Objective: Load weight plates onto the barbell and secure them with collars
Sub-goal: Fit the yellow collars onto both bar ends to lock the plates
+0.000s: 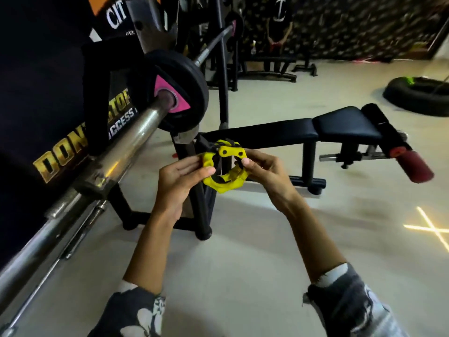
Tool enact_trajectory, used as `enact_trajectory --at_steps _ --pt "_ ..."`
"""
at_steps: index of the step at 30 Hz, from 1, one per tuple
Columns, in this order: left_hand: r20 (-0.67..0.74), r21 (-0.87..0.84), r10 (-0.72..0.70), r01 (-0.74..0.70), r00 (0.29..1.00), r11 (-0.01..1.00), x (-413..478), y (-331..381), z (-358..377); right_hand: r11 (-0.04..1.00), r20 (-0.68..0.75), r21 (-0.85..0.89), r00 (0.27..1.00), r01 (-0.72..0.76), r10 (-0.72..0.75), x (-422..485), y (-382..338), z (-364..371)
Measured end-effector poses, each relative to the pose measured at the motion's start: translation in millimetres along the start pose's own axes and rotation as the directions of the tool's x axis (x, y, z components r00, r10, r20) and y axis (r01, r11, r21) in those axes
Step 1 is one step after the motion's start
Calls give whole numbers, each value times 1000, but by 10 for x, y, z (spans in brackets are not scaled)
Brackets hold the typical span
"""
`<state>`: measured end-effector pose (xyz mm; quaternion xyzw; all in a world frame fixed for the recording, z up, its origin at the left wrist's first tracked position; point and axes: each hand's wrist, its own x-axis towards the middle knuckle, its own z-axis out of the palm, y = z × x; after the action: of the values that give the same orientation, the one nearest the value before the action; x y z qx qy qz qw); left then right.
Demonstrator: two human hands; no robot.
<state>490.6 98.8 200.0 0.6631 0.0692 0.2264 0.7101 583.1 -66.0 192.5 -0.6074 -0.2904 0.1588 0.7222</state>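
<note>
One barbell [126,144] runs from about 7 o'clock at the lower left edge up toward 12 o'clock, its chrome sleeve bare along the near stretch. One black weight plate [189,93] with a pink triangular hub sits on that sleeve at roughly 11 o'clock from the hands, up against the rack. Beyond it, at the far end of the bar near 12 o'clock, a second dark plate [234,24] can just be made out, too blurred to tell more. A black banner [60,156] with gold lettering hangs behind the bar at 9 o'clock.

At the centre, two hands hold one yellow collar [224,171] between them, clear of the bar and just to the right of the sleeve. The left hand [179,178] grips the collar's 9 o'clock side, fingers and thumb pinched on the ring. The right hand [264,173] is closed on the 3 o'clock side, thumb tip pressed on the rim near the yellow latch bar that spans the top. The ring's opening faces the camera, with a black lining inside. Both forearms come up from 6 o'clock, each in a dark patterned sleeve.

Behind the collar stands one black rack frame [201,203] on the pale floor [243,263]. At 2 o'clock lies one black padded bench [340,125] with a red roller end. At 1 o'clock, far right, one black tyre [418,93] lies flat on the floor.
</note>
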Motion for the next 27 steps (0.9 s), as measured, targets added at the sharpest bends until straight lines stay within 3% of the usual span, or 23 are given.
enact_trajectory --at_steps 7,12,20,27 --pt "7 3 -64 64 998 998 -794 119 -492 998 -38 55 998 -39 42 -736 64 648" --pt "-40 5 -26 26 999 1000 -1094 318 -1043 996 4 82 1000 -31 30 -853 -6 1236" --pt "16 65 52 -53 999 996 -880 527 -1906 995 -19 93 999 43 -41 -623 43 2031" --pt "181 85 22 -38 983 996 -469 484 -2306 985 -179 99 977 138 -119 -458 220 2388"
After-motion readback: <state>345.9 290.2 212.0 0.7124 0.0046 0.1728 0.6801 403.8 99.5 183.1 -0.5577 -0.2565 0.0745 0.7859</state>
